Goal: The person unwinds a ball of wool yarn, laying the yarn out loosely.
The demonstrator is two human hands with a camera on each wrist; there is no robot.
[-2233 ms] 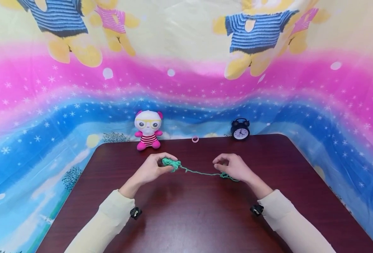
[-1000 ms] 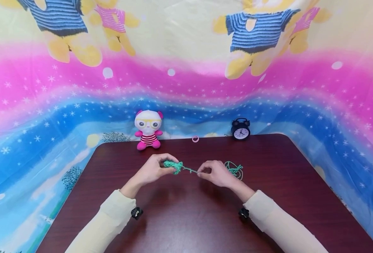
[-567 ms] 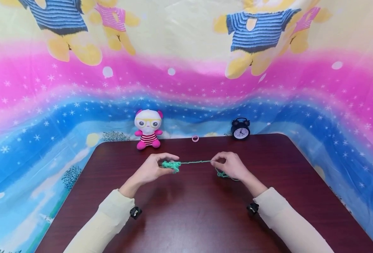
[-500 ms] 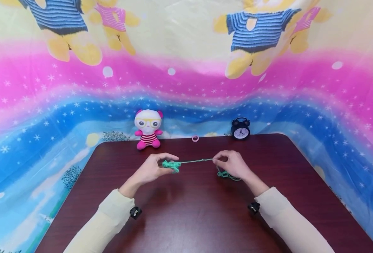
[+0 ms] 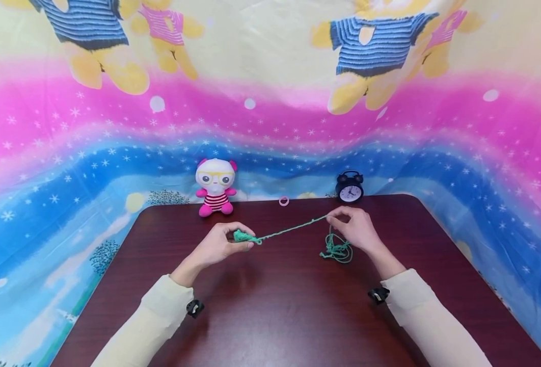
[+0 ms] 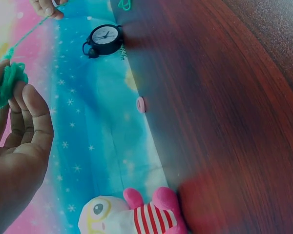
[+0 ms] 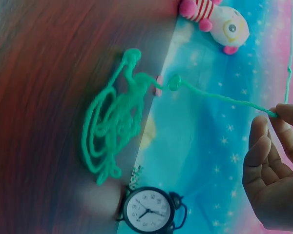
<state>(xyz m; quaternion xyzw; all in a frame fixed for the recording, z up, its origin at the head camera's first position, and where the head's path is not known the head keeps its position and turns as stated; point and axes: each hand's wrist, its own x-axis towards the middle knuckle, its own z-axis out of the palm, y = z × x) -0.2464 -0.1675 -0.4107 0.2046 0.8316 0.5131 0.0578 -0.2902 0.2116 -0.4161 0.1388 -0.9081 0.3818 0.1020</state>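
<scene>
A printed backdrop (image 5: 252, 122) with teddy bears, snowflakes and bands of pink and blue hangs behind a dark reddish-brown wooden tabletop (image 5: 270, 316). Along the far edge stand a pink-and-white panda plush (image 5: 215, 187) with yellow glasses and a striped body, a small pink ring (image 5: 283, 204), and a black twin-bell alarm clock (image 5: 350, 187), the ring between the other two.

In front of them, the left hand (image 5: 215, 244) pinches a wound bundle of green yarn (image 5: 243, 236) between thumb and fingers. From it a taut strand (image 5: 293, 228) slants up to the right hand (image 5: 359, 229), whose thumb and index finger pinch it at the tips, the other fingers loosely bent. Both hands are raised above the tabletop. From the right hand's pinch the yarn drops to a loose, looped tangle (image 5: 336, 250) below; whether this rests on the tabletop or hangs just over it, I cannot tell.
</scene>
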